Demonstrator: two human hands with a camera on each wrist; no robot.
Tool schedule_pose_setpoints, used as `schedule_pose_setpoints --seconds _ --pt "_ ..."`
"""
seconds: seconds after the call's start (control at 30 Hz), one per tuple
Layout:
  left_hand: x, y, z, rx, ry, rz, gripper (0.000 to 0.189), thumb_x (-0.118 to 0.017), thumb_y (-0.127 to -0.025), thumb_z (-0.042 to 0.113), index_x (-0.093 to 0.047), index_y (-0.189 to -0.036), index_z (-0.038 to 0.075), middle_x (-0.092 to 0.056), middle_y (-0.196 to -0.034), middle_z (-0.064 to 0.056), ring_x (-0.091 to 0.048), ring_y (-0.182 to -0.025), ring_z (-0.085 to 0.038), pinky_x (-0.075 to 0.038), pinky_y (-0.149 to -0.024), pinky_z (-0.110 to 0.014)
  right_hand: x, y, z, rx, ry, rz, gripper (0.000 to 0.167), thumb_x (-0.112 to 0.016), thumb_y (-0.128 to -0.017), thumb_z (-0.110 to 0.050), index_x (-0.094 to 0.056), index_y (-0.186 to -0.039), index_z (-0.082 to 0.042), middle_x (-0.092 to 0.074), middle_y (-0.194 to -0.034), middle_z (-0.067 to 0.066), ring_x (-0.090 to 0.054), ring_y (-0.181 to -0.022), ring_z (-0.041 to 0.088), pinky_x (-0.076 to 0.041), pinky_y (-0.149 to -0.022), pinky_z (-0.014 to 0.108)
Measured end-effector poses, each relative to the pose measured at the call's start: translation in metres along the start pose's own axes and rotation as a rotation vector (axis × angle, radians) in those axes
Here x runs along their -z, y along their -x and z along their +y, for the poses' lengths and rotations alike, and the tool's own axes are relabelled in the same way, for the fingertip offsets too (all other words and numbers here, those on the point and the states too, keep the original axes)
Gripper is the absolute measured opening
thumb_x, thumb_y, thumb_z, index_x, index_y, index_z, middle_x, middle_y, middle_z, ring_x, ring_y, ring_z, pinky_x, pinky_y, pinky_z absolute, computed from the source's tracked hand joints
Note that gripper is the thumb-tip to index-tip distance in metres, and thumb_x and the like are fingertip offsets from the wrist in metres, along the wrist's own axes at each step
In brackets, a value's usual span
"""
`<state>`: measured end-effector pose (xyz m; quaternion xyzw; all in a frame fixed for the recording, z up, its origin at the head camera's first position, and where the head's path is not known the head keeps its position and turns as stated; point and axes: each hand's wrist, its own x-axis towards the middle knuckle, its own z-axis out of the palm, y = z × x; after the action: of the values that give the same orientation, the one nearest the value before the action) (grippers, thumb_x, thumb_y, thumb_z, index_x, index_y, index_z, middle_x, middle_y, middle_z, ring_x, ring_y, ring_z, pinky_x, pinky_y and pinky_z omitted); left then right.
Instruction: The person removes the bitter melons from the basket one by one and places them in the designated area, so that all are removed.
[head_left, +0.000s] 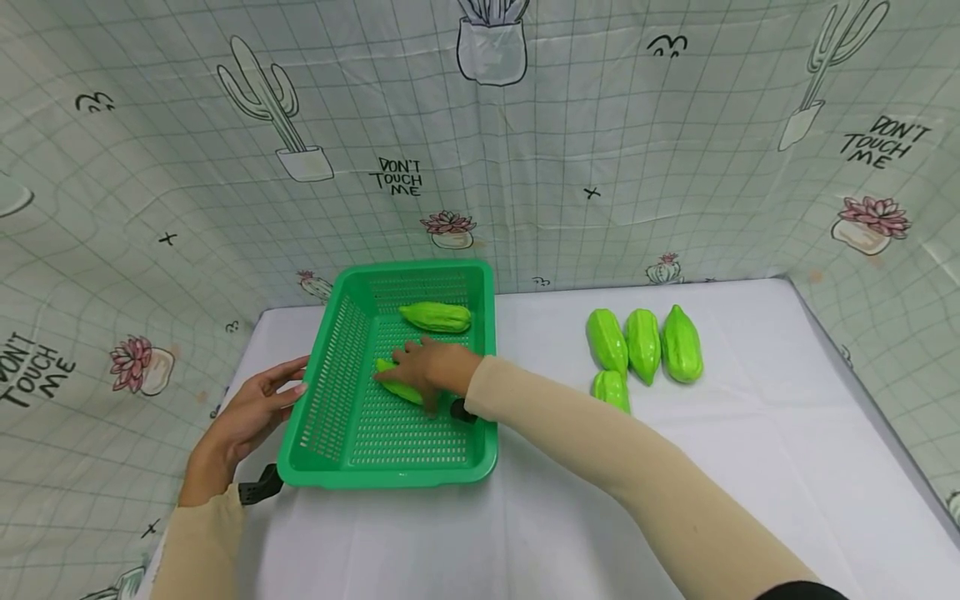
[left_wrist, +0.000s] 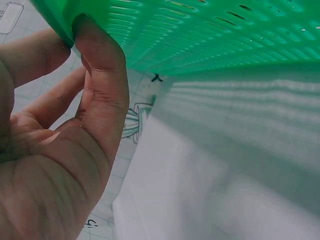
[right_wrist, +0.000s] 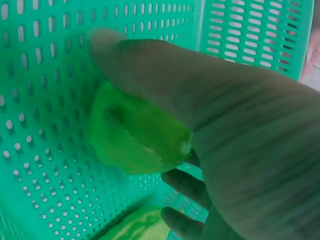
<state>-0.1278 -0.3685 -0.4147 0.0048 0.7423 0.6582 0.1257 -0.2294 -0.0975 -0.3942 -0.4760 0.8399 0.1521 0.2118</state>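
A green plastic basket (head_left: 390, 477) with slotted walls stands on the left of the table. At its left rim, my left hand (head_left: 251, 412) pinches the edge between thumb and fingers, as the left wrist view shows close up. Inside the basket, my right hand (head_left: 435, 371) holds a bright green ridged vegetable (right_wrist: 135, 132) low over the basket floor. The thumb lies along one side of it and fingers show on the other. A second ridged green vegetable (head_left: 437, 317) lies near the basket's far wall, partly visible in the right wrist view.
Several more green vegetables (head_left: 682, 346) lie grouped on the white tablecloth (head_left: 720, 475) to the right, one partly hidden by my right forearm. Behind and beside the table hangs a checked cloth (head_left: 540, 150) with cactus drawings.
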Motion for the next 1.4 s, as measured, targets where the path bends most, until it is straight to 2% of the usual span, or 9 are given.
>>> schedule_pose_setpoints --seconds 0.33,0.53,0.77,0.97,1.17,1.4 --pt "-0.002 -0.001 0.001 0.015 -0.013 0.007 0.062 -0.059 -0.11 0.01 -0.031 -0.163 -0.006 -0.059 -0.125 0.01 -0.068 -0.103 -0.005 -0.058 -0.088 -0.023 -0.001 0.006 -0.002 -0.012 0.012 -0.05 0.109 -0.086 -0.088 -0.049 -0.016 -0.171 -0.037 -0.023 -0.174 0.004 -0.019 -0.162 0.024 -0.018 -0.131 0.043" --pt "-0.004 -0.002 0.001 0.027 -0.061 0.013 0.066 -0.058 -0.11 0.011 -0.025 -0.164 -0.009 -0.057 -0.124 0.009 -0.067 -0.103 -0.004 -0.058 -0.087 -0.023 0.0 0.015 -0.003 -0.006 0.003 -0.043 0.108 -0.086 -0.088 -0.049 -0.019 -0.171 -0.035 -0.026 -0.173 0.003 -0.021 -0.162 0.024 -0.019 -0.131 0.042" --pt "-0.003 -0.003 0.0 0.022 -0.074 0.009 0.066 -0.058 -0.11 0.011 -0.024 -0.164 -0.009 -0.057 -0.124 0.01 -0.068 -0.102 -0.005 -0.058 -0.087 -0.022 0.009 0.032 -0.001 0.011 0.014 0.048 0.11 -0.085 -0.087 -0.054 -0.019 -0.171 -0.033 -0.032 -0.17 0.004 -0.028 -0.159 0.025 -0.024 -0.129 0.044" --pt "-0.001 -0.004 0.0 0.013 -0.064 -0.004 0.065 -0.058 -0.11 0.01 -0.026 -0.164 -0.006 -0.058 -0.124 0.01 -0.068 -0.103 -0.005 -0.057 -0.088 -0.022 0.016 0.057 0.008 0.022 -0.036 0.135 0.112 -0.085 -0.086 -0.055 -0.018 -0.172 -0.03 -0.035 -0.167 0.006 -0.033 -0.154 0.026 -0.027 -0.127 0.044" --pt "-0.001 -0.004 0.001 0.016 -0.067 -0.001 0.063 -0.058 -0.11 0.01 -0.028 -0.164 -0.004 -0.057 -0.124 0.011 -0.067 -0.103 -0.005 -0.056 -0.089 -0.021 0.012 0.084 0.017 0.005 -0.069 0.242 0.114 -0.087 -0.084 -0.056 -0.02 -0.171 -0.028 -0.037 -0.166 0.007 -0.035 -0.154 0.029 -0.027 -0.127 0.047" --pt "0.0 -0.002 -0.002 -0.012 -0.03 -0.006 0.05 -0.058 -0.11 0.007 -0.045 -0.158 0.01 -0.059 -0.124 0.013 -0.069 -0.101 -0.005 -0.058 -0.086 -0.021 -0.002 0.117 0.028 -0.013 -0.108 0.329 0.114 -0.09 -0.082 -0.055 -0.024 -0.17 -0.026 -0.039 -0.165 0.009 -0.035 -0.153 0.03 -0.028 -0.127 0.047"
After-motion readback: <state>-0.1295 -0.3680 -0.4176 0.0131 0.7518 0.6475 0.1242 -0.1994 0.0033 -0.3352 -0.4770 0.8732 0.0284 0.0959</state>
